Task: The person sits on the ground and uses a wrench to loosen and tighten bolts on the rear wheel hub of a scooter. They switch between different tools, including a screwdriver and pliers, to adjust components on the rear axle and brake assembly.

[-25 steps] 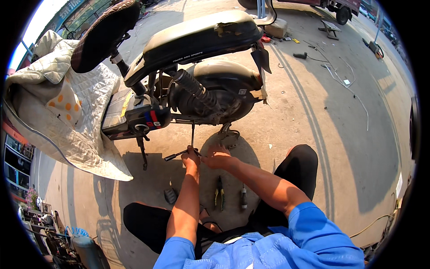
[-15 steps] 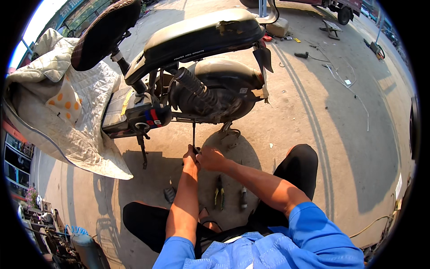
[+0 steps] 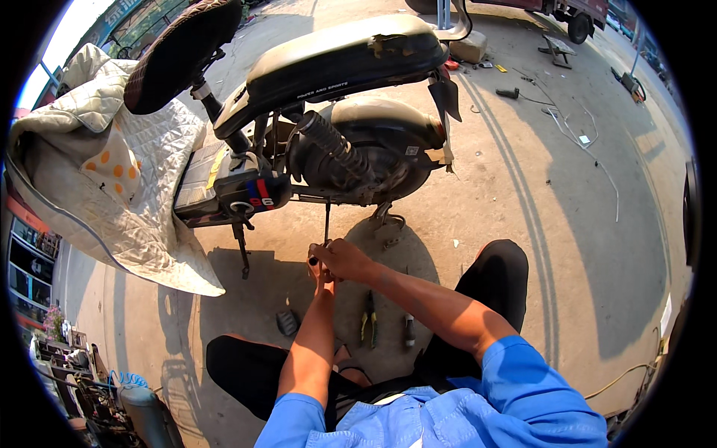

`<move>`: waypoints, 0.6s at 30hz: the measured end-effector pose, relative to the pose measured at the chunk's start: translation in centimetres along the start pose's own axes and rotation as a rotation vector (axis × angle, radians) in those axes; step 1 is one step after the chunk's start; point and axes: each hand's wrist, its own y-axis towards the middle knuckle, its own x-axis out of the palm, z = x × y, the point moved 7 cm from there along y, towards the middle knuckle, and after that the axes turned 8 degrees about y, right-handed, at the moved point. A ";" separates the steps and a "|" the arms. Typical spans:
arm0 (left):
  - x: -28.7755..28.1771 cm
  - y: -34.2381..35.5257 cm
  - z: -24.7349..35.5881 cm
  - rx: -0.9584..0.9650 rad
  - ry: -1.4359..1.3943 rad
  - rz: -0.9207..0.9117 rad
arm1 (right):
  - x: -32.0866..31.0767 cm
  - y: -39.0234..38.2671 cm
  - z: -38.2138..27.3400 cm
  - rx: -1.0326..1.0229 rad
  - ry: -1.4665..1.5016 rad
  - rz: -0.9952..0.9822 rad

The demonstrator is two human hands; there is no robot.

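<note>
An electric scooter stands before me, its black shock absorber beside the rear wheel. A T-handle wrench reaches with its long dark shaft up to the scooter's lower frame edge; its tip is too small to make out. Both hands are closed round its lower, handle end, close together. My left hand is underneath, partly covered by my right hand, which lies on top and to the right. One dark end of the handle pokes out left of my right fingers.
Pliers with yellow-green handles and a dark-handled tool lie between my knees. A dark lump is left of my left forearm. The kickstand hangs from the scooter; a quilted cover drapes its front. Wires lie right.
My right hand has shifted left and over the handle, which has turned so its end now points left. My left hand has dropped slightly. The whole view has shifted a little.
</note>
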 end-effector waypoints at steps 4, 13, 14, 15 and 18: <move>2.4 1.6 -5.0 -0.062 -0.436 -0.010 | -0.9 0.0 0.1 -0.160 -0.361 0.139; 2.5 -1.1 0.0 -0.580 -0.894 -0.314 | -1.7 2.6 6.0 -0.240 -0.638 0.045; 2.5 -1.0 -0.6 -0.585 -0.893 -0.303 | -1.6 2.4 5.4 -0.224 -0.578 0.076; 1.9 -0.6 -1.5 -0.545 -0.751 -0.271 | -1.7 2.2 4.9 -0.209 -0.517 0.108; -0.3 0.3 -2.3 -0.326 -0.345 -0.057 | -1.7 1.7 3.9 -0.316 -0.570 0.152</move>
